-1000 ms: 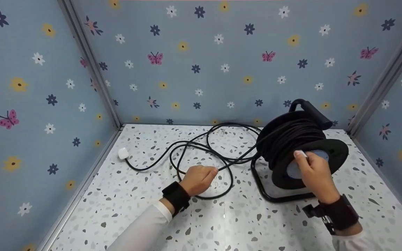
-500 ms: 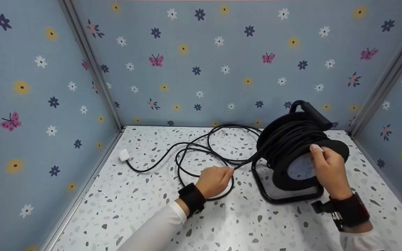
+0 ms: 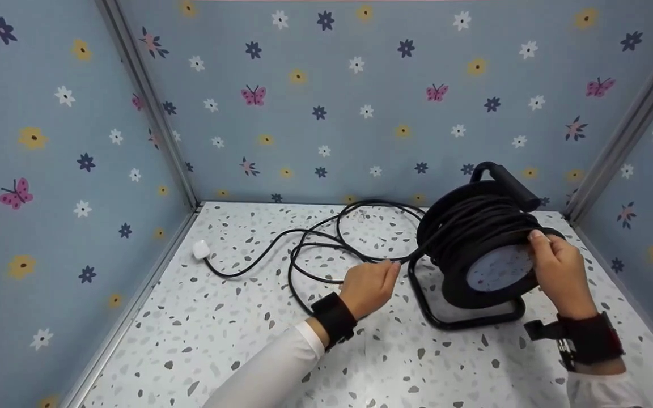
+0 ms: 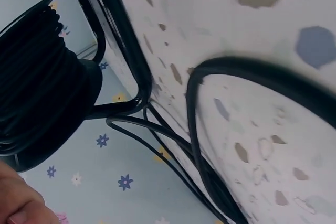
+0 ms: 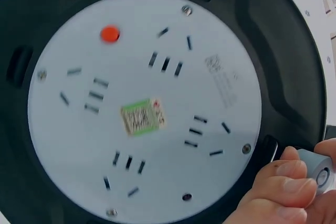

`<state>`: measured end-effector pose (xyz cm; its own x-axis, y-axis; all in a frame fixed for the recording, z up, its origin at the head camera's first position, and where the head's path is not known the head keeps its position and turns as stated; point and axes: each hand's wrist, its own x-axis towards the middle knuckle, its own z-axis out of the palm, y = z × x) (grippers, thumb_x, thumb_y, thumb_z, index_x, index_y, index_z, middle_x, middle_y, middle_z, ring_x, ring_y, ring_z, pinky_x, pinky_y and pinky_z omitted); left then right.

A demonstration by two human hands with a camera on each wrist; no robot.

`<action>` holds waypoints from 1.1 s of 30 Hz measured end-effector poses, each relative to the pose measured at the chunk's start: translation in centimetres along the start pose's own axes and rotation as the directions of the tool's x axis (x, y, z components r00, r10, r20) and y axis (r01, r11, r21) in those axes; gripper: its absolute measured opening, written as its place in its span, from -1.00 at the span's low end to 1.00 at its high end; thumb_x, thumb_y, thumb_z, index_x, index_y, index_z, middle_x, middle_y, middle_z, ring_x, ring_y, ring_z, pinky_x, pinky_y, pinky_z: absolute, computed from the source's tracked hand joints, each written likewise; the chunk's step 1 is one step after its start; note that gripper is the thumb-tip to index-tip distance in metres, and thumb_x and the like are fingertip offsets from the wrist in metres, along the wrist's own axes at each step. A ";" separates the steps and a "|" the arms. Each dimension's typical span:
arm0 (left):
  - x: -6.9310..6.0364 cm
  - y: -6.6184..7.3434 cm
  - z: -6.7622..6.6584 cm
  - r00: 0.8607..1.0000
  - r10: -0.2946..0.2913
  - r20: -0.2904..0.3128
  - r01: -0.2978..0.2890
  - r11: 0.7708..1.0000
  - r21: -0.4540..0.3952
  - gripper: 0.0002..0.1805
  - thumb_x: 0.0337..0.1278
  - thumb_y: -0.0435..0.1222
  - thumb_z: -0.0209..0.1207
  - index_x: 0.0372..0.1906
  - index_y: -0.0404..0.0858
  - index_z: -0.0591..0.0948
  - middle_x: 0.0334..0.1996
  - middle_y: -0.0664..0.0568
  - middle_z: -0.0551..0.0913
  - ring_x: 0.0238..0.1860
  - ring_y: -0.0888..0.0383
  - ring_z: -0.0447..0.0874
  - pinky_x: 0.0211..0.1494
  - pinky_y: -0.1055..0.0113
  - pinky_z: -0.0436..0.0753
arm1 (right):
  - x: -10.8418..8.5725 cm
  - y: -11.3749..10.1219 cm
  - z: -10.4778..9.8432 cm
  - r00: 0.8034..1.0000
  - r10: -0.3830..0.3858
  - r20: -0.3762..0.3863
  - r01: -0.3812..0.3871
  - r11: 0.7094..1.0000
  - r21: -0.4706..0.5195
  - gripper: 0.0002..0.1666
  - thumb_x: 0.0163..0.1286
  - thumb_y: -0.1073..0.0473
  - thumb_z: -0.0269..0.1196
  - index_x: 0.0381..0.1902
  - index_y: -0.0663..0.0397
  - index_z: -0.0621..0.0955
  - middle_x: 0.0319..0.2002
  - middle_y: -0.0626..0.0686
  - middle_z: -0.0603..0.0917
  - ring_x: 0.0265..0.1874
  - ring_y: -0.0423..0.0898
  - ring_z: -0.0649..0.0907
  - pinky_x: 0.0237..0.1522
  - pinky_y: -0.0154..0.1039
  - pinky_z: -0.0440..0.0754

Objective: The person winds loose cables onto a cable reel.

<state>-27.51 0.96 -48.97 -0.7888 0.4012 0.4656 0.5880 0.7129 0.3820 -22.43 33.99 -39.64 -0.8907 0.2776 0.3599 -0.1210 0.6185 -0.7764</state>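
Left grip (image 3: 367,289) round cable (image 3: 411,255); right grip (image 3: 564,277) pinches knob (image 5: 312,164).

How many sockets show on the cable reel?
4, all on the white faceplate of the cable reel: top socket, left socket, right socket and bottom socket in the right wrist view. Its far side is hidden.

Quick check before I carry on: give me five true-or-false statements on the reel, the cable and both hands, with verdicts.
1. The left hand grips the black cable. True.
2. The right hand grips the carrying handle. False: it holds the pale knob on the reel.
3. The white plug lies on the speckled surface. True.
4. All the cable is wound up. False: loose loops lie on the surface.
5. The disc's round button is green. False: it is orange-red.
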 end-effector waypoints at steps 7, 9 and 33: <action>0.9 1.0 -0.2 0.998 -0.033 -0.048 0.033 0.999 -0.010 -0.48 0.75 -0.07 -0.08 -0.54 -0.09 0.39 -0.69 0.20 0.26 -0.64 0.11 0.40 -0.57 0.25 0.31 | 0.5 0.6 -0.8 0.999 -0.016 0.048 0.016 1.000 0.003 -0.36 0.79 -0.14 -0.03 -0.48 0.15 0.43 -0.65 -0.16 0.33 -0.68 -0.17 0.31 -0.52 -0.23 0.28; 1.0 1.0 -0.4 0.999 -0.038 -0.035 0.036 0.998 -0.041 -0.48 0.75 -0.06 -0.09 -0.53 -0.09 0.39 -0.69 0.20 0.27 -0.64 0.12 0.40 -0.56 0.28 0.29 | 0.6 0.7 -0.9 0.999 -0.013 0.053 0.013 1.000 0.008 -0.36 0.79 -0.13 -0.03 -0.50 0.14 0.42 -0.66 -0.17 0.33 -0.68 -0.18 0.32 -0.53 -0.23 0.29; -1.1 -15.7 -6.2 0.994 -0.024 0.105 0.020 0.999 0.040 -0.75 0.31 -0.55 0.32 0.03 -0.32 0.74 0.09 -0.17 0.74 0.22 -0.17 0.71 0.37 -0.02 0.66 | 0.7 2.5 -1.2 0.999 0.021 -0.034 -0.023 0.998 -0.055 -0.38 0.77 -0.12 -0.02 -0.49 0.12 0.47 -0.64 -0.17 0.40 -0.61 -0.16 0.36 -0.44 -0.27 0.31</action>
<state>-34.80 -14.18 -50.54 -0.8173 0.4417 0.3699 0.5642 0.7436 0.3587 -22.80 36.67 -40.72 -0.8778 0.3150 0.3609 -0.0766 0.6514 -0.7549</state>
